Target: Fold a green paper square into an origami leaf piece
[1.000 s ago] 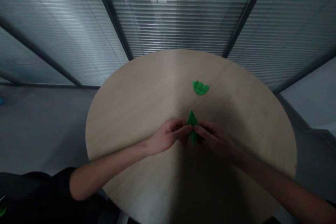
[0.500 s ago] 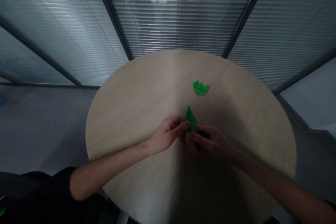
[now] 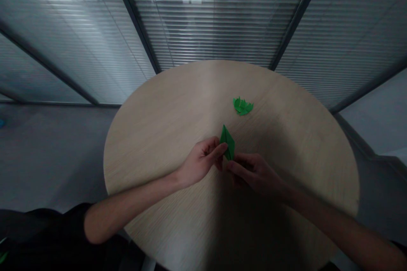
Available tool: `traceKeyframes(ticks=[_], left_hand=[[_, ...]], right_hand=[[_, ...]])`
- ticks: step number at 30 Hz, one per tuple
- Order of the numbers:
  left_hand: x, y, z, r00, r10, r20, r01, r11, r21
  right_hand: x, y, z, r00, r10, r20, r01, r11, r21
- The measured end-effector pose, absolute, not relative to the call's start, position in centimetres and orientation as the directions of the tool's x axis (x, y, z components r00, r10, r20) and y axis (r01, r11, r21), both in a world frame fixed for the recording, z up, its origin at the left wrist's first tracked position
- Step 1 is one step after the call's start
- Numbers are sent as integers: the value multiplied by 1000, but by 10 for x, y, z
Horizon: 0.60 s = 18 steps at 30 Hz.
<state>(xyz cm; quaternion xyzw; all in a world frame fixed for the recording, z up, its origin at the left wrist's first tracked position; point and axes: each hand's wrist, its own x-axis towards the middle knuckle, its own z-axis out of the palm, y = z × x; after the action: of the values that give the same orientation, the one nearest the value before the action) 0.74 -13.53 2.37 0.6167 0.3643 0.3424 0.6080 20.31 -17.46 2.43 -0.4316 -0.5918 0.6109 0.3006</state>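
A green piece of folded paper point(image 3: 228, 140), shaped like a narrow diamond with a crease down its middle, is held up over the table between both hands. My left hand point(image 3: 203, 159) pinches its left side, thumb lying across the front. At the lower tip, my right hand point(image 3: 254, 172) has its thumb and fingers closed on the paper. The fingers behind the sheet are partly hidden. Beyond the hands, a small clump of green folded paper point(image 3: 243, 106) with pointed edges lies on the table.
The round wooden table point(image 3: 152, 135) fills the middle of the view. Behind it stand glass panels with horizontal blinds point(image 3: 213, 29) and dark frames. Grey floor point(image 3: 73, 144) shows at the left. Shadow covers the table's near right part.
The folded paper has shifted slightly left and up and tilted a little to the left. My right hand's fingers have moved slightly at its lower tip.
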Motion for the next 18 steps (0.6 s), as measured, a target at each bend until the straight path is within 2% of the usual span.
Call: traceKeyframes(ticks=[6,18], left_hand=[[8,-137,26,496,868,-22,97,-30,995],[9,-137,26,538,842,-42,82,-3,997]], right_hand=[[205,-174,21,-364,925,-111,287,-2,-958],[202,-175,25,-408,901,-144,149,-89,-985]])
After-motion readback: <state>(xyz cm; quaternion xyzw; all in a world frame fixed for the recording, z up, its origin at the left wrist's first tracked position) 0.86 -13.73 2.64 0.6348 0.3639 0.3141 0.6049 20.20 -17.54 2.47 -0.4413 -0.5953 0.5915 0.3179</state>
